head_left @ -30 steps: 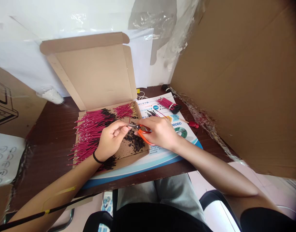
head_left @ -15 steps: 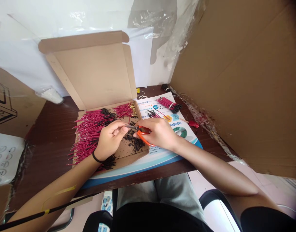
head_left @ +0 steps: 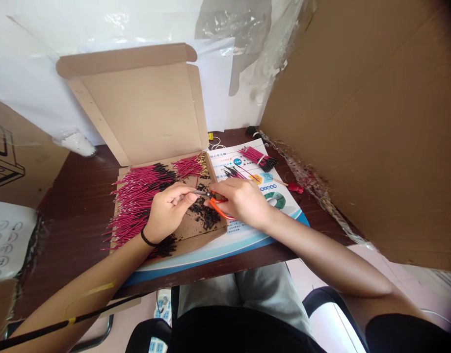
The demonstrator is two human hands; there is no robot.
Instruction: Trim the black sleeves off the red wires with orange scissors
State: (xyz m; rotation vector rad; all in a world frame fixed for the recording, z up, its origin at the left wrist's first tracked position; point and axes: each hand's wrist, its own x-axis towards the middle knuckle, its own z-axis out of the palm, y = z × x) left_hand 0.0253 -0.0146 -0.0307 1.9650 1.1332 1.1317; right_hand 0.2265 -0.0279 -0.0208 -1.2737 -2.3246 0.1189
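Two hands work over the base of an open corrugated cardboard box (head_left: 140, 113), its lid standing up toward the wall. The left hand (head_left: 168, 211), with a black wristband (head_left: 147, 240) at its wrist, is closed in a pinch on a thin wire (head_left: 199, 192) whose dark end reaches the blades. The right hand (head_left: 242, 201) is curled around orange-handled snips (head_left: 218, 208), their glossy plastic loops showing below the fingers and their small metal blades at the wire.

Inside the box, a thick heap of slim, glossy red wires (head_left: 137, 206) with black tips fans out along the left side and overhangs the box's edge. A smaller bunch of red wires with brass-coloured ends (head_left: 190, 166) lies in the far corner. Crumbly black scraps (head_left: 205, 215) gather on the bare cardboard beneath the snips.

A banded bundle of black-tipped red wires (head_left: 256, 159) sits on a glossy printed leaflet (head_left: 287, 206) just right of the box. Toward the right edge of the dark wood table (head_left: 78, 211), a small red object on a wooden stick (head_left: 295, 188) lies just off the leaflet, and a tall cardboard sheet (head_left: 358, 122) stands along that edge.
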